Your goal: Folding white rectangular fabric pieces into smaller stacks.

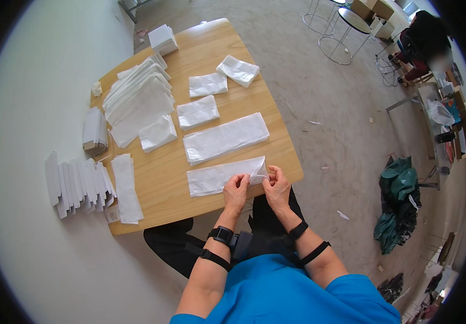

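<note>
A long folded strip of thin, white, film-like material (210,178) lies along the near edge of the wooden table. At its right end, my left hand (236,190) has thumb and fingers pinched on the material. Just right of it, my right hand (277,188) pinches the corner, where the layers are lifted and slightly parted. Beyond my hands lies a second long white strip (226,138), flat and parallel to the first. Farther back are shorter folded white packets: one (198,112) nearer, another (207,85) behind it, and a tilted one (238,71) at the right.
The table (163,202) also bears fanned white sheets (141,92), a folded bundle (158,133), a narrow strip (127,189) and a white stack (163,39). Flat white cartons (79,183) stand against the wall. Stools (353,20), a seated person (426,43) and a green-black bag (396,200) are rightward.
</note>
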Demonstrator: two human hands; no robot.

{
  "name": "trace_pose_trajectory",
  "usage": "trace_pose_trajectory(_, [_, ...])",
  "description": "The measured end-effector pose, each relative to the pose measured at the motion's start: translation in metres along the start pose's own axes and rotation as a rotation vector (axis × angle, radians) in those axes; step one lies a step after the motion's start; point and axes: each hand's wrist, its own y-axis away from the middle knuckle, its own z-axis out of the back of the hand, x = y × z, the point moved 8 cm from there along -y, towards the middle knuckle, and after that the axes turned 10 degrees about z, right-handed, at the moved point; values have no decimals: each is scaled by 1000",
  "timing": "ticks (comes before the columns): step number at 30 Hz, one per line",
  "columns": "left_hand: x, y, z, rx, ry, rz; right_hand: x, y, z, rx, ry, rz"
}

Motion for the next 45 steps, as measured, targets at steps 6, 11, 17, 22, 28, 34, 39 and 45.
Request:
trace_pose_trajectory(6, [3,-2,-3,75,82,12,3,0,4,4,-4,-16])
trace_pose_trajectory(11, [6,-2,-3,121,41,-7,37,-1,5,68,124,328])
trace_pose_trajectory(17, [1,0,-7,152,40,-16,13,1,13,58,300,301])
trace_pose_trajectory(22, [-9,4,-11,128,-113,-68,15,0,19,89,305,294])
trace_pose_trajectory(28, [-26,15,-21,-54,-358,-152,18,-1,18,133,219,219])
trace_pose_trajectory(34, [-19,11,-19,-166,-344,-216,13,-1,14,130,201,125])
trace_pose_trajectory(39, [-8,3,-12,-98,-180,-111,21,1,19,94,302,152])
trace_pose_trajectory(45, [7,-9,-3,-49,-37,11,51,5,0,154,76,219])
